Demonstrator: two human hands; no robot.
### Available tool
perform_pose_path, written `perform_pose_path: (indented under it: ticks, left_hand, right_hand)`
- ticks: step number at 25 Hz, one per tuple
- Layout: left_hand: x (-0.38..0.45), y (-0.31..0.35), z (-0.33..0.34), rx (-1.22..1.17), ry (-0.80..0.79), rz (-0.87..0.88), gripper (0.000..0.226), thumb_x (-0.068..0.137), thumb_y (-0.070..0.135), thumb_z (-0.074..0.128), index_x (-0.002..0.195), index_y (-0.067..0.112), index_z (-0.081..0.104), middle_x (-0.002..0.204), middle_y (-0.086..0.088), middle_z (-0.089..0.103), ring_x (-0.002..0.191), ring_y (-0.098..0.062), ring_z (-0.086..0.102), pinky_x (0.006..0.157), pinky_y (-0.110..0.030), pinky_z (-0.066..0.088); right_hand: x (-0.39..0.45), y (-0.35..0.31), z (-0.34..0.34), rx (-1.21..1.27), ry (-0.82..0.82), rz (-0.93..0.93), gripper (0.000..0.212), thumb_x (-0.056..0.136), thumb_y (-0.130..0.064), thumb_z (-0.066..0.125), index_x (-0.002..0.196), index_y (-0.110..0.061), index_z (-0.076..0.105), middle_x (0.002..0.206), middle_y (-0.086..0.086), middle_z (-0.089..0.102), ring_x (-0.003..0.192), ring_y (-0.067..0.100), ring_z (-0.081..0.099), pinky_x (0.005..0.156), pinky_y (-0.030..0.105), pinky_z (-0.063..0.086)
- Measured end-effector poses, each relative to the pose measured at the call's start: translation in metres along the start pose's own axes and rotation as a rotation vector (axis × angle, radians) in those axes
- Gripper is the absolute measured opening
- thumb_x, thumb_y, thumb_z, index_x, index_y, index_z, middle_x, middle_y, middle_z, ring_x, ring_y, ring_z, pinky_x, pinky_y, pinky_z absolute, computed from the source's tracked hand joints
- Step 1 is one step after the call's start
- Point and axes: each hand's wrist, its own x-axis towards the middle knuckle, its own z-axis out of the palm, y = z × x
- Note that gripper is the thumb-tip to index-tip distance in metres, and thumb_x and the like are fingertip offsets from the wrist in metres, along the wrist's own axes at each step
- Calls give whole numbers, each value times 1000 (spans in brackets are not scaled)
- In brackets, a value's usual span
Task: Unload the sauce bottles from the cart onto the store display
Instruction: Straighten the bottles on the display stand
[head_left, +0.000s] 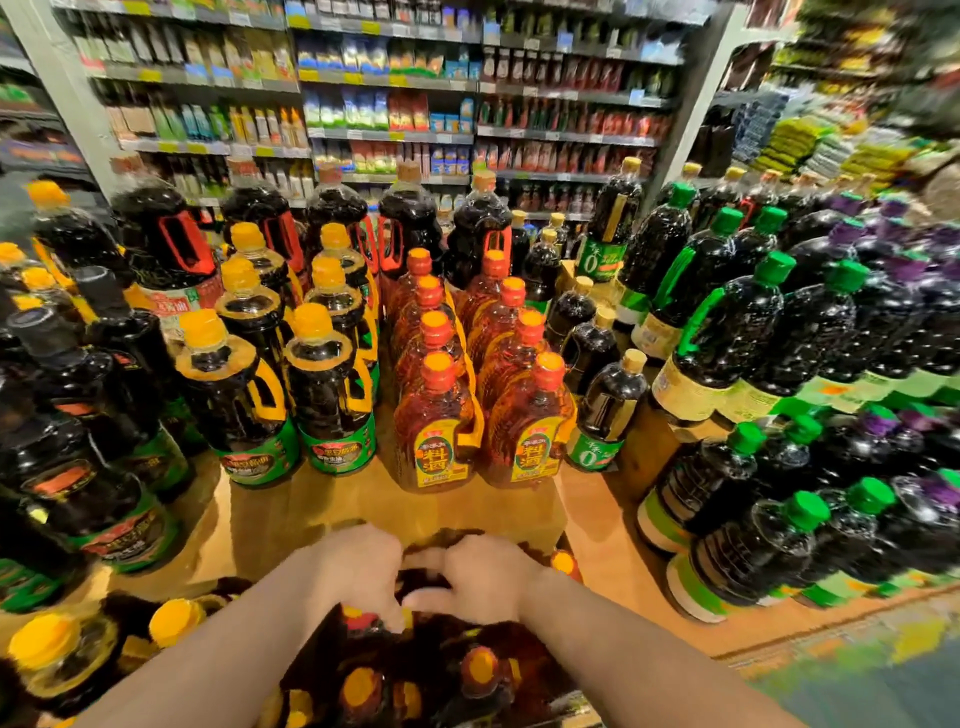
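1. Right at the bottom edge, closest to the camera, a cluster of red-capped bottles (415, 675) sits packed together, blurred. I judge these to be the load waiting on the cart, though the cart itself cannot be made out.

2. Just beyond that cluster, both hands are down on the bottle tops. The left hand (358, 566) curls over a dark bottle top; the right hand (480, 577) sits touching it, fingers bent over the neighbouring tops. Motion blur hides the fingertips, so I cannot tell whether either hand is clamped on a bottle or only resting there. Two hands close together suggests a heavy bottle, or a pair, about to be lifted.

3. Past the hands lies a bare strip of the wooden display top (322, 509). That gap, I'd say, is where the next bottles are meant to go.

4. Beyond the strip, two files of red-capped cooking-wine bottles (483, 415) stand upright, labels forward, so shoppers can read them.

5. Left of those files stand yellow-capped dark bottles (291, 384); right of them, green-capped bottles (737, 338), stacked in tiers.

6. Farthest back, beyond the files, wall shelving (389, 88) is full of packets and bottles.
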Motion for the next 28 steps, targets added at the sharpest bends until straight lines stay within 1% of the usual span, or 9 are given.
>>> perform_pose_path:
  ticks: [3,5,7,8,10,13,15,24,28]
  left_hand:
    - [-7,9,-33,-122,172,-105,59,65,76,57,69,18,62,65,5,59,72,-18,63,68,-35,57]
    - [-22,12,-58,-219,505,-181,66,68,82,55,90,20,61,76,6,63,74,-16,64,68,-34,57]
    - [-42,18,-88,-388,831,-278,71,71,78,61,120,28,46,98,8,61,87,-15,62,72,-33,55]
    - [-43,18,-103,-455,905,-283,79,70,77,63,130,31,39,111,7,58,98,-16,60,78,-34,54]
    - [-36,21,-129,-379,841,-256,88,71,78,62,140,32,34,127,3,50,114,-20,54,90,-40,51]
    - [-17,18,-150,-184,650,-183,72,78,68,65,134,27,47,113,2,54,103,-20,53,79,-32,47]
    - [-11,11,-161,-181,592,-120,60,78,60,70,125,25,56,106,5,56,98,-17,52,73,-29,44]
    - [-6,4,-169,-148,514,21,51,86,60,61,122,25,62,120,6,61,107,-13,55,89,-30,48]
    - [-16,11,-156,-120,507,22,48,87,61,60,123,28,60,111,10,58,99,-11,51,79,-26,42]
  right_hand:
    - [-26,12,-27,178,584,-12,43,95,-52,41,126,-28,58,102,-3,69,93,19,63,73,37,53]
    - [-46,31,-67,149,1006,55,32,92,-44,51,111,-23,65,94,-6,64,87,13,60,68,35,53]
    - [-56,54,-113,24,1260,143,33,89,-45,57,106,-18,64,95,-2,59,88,12,55,64,27,50]
    - [-56,61,-136,-40,1264,176,39,87,-49,58,109,-18,63,98,-1,57,92,13,53,64,25,48]
    - [-46,69,-168,-141,1000,242,52,84,-62,54,116,-22,60,107,-1,57,100,16,53,71,30,50]
    - [-22,73,-184,-277,466,298,56,82,-67,53,116,-22,61,103,1,63,97,22,60,73,35,53]
    - [-8,80,-184,-241,305,294,58,79,-65,60,113,-18,63,96,4,65,93,26,61,74,35,53]
    - [-1,88,-192,-282,159,68,65,78,-68,59,106,-10,70,95,7,69,87,28,60,74,33,50]
    - [-11,82,-183,-308,212,2,64,79,-69,57,100,-12,73,90,6,71,83,27,62,72,33,52]
